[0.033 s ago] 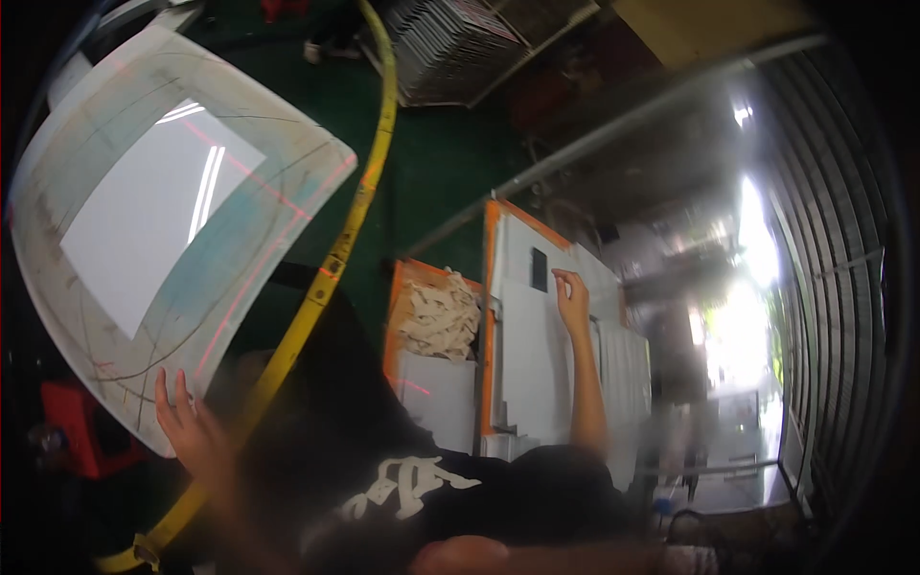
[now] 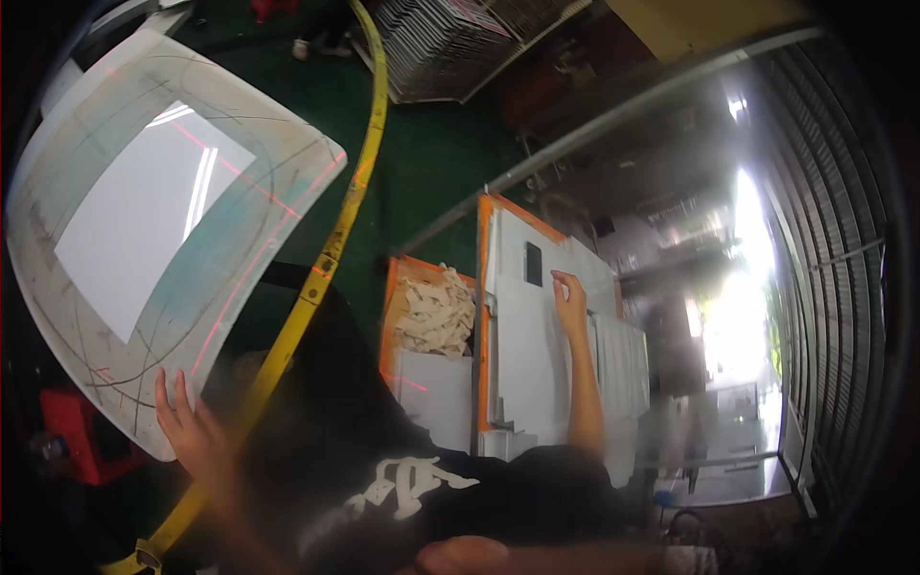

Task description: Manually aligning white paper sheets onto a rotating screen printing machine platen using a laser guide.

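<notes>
My left hand (image 2: 192, 426) lies flat with fingers spread on the near edge of a pale curved worktable (image 2: 254, 259). A white rectangular sheet (image 2: 144, 220) rests on the table, crossed by thin red laser lines. My right arm reaches forward, and my right hand (image 2: 570, 299) has its fingers curled against the face of an upright white panel (image 2: 522, 335) in an orange-edged stack. Whether those fingers pinch the panel is too small to tell. A small dark rectangle (image 2: 533, 264) sits on the panel just left of the hand.
A yellow curved rail (image 2: 326, 259) runs between table and stack. An orange bin (image 2: 388, 326) holds crumpled white scraps (image 2: 436, 311). A red object (image 2: 72, 431) sits low left. A grey pipe (image 2: 613, 120), a sheet rack (image 2: 441, 38) and a metal grille (image 2: 834, 287) border the green floor.
The whole scene has slid slightly up and to the left as my head moved. Both hands keep their places on the table edge and the panel.
</notes>
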Demonstrator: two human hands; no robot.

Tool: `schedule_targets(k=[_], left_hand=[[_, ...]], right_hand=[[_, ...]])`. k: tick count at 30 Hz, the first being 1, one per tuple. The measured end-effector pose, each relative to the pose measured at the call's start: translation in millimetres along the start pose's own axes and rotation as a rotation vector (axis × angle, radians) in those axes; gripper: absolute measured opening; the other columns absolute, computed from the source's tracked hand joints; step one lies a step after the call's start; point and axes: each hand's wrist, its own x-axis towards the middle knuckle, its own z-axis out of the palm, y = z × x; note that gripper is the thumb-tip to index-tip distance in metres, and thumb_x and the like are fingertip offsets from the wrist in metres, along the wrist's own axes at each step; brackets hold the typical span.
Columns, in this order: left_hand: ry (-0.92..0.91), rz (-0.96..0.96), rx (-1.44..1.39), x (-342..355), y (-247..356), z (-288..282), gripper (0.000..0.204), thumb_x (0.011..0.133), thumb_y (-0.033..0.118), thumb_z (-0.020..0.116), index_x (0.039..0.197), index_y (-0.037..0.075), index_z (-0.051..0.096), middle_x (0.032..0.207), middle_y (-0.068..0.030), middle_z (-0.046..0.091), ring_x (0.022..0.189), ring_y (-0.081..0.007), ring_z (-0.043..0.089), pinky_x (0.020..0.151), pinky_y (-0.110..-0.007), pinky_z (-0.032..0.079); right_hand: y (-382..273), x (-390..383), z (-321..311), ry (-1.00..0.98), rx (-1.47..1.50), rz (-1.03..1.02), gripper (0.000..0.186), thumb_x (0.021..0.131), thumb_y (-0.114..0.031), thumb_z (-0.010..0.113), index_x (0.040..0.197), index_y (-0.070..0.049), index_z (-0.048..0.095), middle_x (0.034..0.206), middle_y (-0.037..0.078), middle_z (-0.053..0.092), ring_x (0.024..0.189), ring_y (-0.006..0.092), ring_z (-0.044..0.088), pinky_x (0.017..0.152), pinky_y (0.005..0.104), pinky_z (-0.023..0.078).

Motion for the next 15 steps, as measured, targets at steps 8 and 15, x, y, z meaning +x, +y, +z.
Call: schedule_targets(k=[8,15], left_hand=[[-0.082,0.102,-0.040,9.4,39.1,9.8,0.039,0.092,0.005,0.048,0.131,0.004,0.050,0.140,-0.0183,0.041,0.126,-0.0383,0.043,0.102,-0.044,0.037],[-0.115,0.088,0.004,0.7,33.4,7.5,0.038,0.092,0.006,0.047,0.130,0.003,0.050,0.141,-0.0170,0.040,0.125,-0.0376,0.044,0.101,-0.043,0.038]], right_hand=[[13.7,-67.2,20.9,0.001,-0.175,0.068,0.042,0.093,-0.022,0.054,0.132,-0.007,0.051,0.130,0.018,0.051,0.122,0.0348,0.045,0.104,0.0417,0.034],[30.9,-50.2,48.9,0.092,-0.155,0.121,0.034,0.093,-0.025,0.053,0.122,-0.007,0.057,0.121,0.013,0.056,0.113,0.0324,0.049,0.097,0.0433,0.038]])
